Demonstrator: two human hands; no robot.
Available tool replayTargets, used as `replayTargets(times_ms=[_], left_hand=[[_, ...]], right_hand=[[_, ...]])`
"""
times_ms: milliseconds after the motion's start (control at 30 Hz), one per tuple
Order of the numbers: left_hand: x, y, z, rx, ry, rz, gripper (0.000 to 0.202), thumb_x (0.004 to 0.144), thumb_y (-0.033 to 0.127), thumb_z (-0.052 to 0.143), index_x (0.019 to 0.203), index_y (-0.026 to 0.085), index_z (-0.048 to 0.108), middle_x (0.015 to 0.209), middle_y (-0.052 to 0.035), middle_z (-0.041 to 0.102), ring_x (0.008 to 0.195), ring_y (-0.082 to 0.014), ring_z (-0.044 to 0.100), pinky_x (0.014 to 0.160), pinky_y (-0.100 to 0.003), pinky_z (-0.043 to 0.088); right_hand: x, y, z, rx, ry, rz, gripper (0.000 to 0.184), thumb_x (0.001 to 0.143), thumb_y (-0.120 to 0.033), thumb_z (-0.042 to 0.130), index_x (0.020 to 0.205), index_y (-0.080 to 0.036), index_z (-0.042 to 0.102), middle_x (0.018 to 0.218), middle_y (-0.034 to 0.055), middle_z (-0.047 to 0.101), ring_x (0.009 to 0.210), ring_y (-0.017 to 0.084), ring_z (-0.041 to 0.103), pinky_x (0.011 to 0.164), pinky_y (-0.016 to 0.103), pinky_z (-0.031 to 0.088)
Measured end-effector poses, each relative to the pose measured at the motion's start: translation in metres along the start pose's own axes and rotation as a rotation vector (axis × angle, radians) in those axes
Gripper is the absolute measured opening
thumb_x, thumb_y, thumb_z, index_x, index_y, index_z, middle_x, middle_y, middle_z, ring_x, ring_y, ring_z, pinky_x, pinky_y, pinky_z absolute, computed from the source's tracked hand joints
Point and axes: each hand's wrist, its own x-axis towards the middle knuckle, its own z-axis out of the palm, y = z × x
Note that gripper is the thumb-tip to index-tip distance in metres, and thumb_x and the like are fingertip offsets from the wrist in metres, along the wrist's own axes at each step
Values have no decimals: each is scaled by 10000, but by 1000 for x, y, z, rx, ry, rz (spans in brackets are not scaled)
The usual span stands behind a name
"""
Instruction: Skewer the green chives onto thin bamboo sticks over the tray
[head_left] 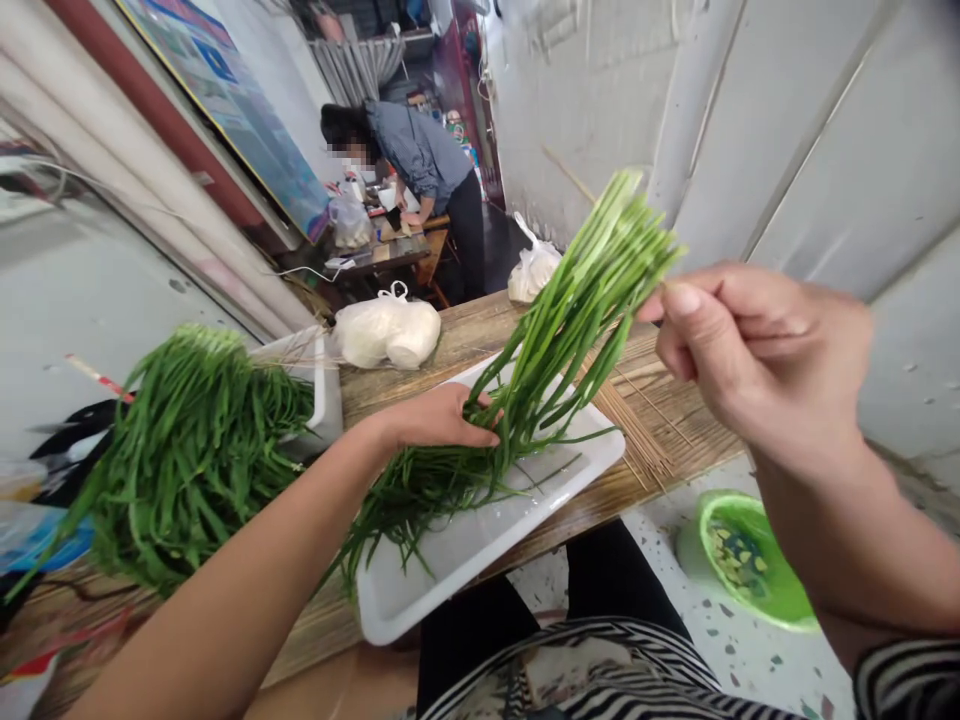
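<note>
My left hand [448, 415] is wrapped round the leafy middle of a bunch of garlic chives [566, 300], above a white tray [480, 545]. The pale cut stems point up and away to the right. My right hand [757, 350] is closed in a pinch beside the stem ends. A thin bamboo skewer [568, 172] sticks out on the far side of the stems, in line with my right thumb and forefinger. The stems hide its middle. More loose chives [420, 490] lie in the tray under my left hand.
A big heap of chives [195, 450] rests on another white tray [328, 385] at left. Bamboo skewers [626, 425] lie right of the near tray. White plastic bags [390, 328] stand behind. A green bin [750, 560] is on the floor. Another person [424, 160] bends over a far table.
</note>
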Motion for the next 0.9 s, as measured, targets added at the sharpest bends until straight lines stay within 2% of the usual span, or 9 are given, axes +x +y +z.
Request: replayTargets(times_ms=[133, 200, 300, 400, 500, 633, 733, 800, 900], left_hand=[[-4, -12, -2, -24, 178, 115, 332, 650, 348, 624, 930, 170, 641, 909, -19, 652, 866, -200, 567, 811, -274, 410], [-3, -22, 1, 49, 200, 144, 309, 683, 324, 586, 947, 167, 627, 921, -28, 646, 868, -199, 569, 818, -284, 413], [3, -41, 6, 242, 250, 152, 246, 675, 277, 573, 892, 170, 619, 914, -35, 640, 874, -204, 570, 837, -303, 413], [9, -54, 13, 356, 239, 150, 243, 671, 279, 573, 891, 185, 616, 1023, -40, 621, 978, -213, 550, 920, -320, 377], [10, -57, 17, 438, 224, 145, 344, 660, 334, 606, 977, 202, 621, 1174, -50, 563, 1087, -236, 504, 976, -333, 341], [8, -52, 13, 429, 280, 149, 636, 631, 421, 646, 1205, 185, 507, 1267, -75, 508, 1159, -244, 460, 1012, -342, 312], [1, -46, 8, 448, 319, 123, 732, 624, 456, 646, 1269, 180, 436, 1299, -83, 484, 1179, -241, 447, 1013, -348, 306], [-10, -38, 3, 550, 276, 62, 783, 571, 471, 680, 1262, 188, 447, 1318, -99, 462, 1195, -260, 428, 1008, -358, 303], [-41, -22, -6, 778, 186, -108, 724, 439, 433, 752, 1102, 190, 592, 1236, -129, 533, 1162, -322, 448, 965, -388, 328]], right_hand=[[30, 2, -4, -20, -19, -38, 241, 895, -238, 469, 790, -99, 636, 460, -72, 480, 398, 17, 409, 441, 169, 338], [45, 2, -4, -35, -56, -59, 280, 891, -256, 456, 780, -72, 635, 450, -85, 479, 390, -5, 393, 451, 158, 329], [67, -3, -7, -24, -11, -111, 331, 888, -284, 415, 791, -55, 634, 459, -95, 470, 394, -12, 395, 442, 172, 301], [88, -14, -18, 9, 72, -194, 283, 891, -254, 434, 818, -85, 650, 507, -86, 477, 419, -3, 443, 425, 162, 303], [101, -21, -31, 51, 59, -268, 220, 888, -213, 455, 869, -135, 659, 640, -83, 533, 516, -6, 514, 431, 129, 315], [100, -30, -41, 65, -2, -252, 265, 862, -275, 423, 862, -180, 670, 578, -121, 509, 582, 5, 550, 423, 124, 279], [90, -45, -38, 137, 89, -252, 442, 884, -342, 273, 802, -176, 675, 547, -118, 507, 561, 2, 553, 432, 131, 291], [84, -57, -32, 180, 160, -250, 514, 887, -371, 208, 752, -173, 662, 528, -114, 495, 546, -3, 552, 446, 131, 310], [70, -68, -23, 191, 80, -198, 399, 908, -328, 310, 761, -169, 645, 533, -105, 507, 483, -1, 520, 450, 137, 344]])
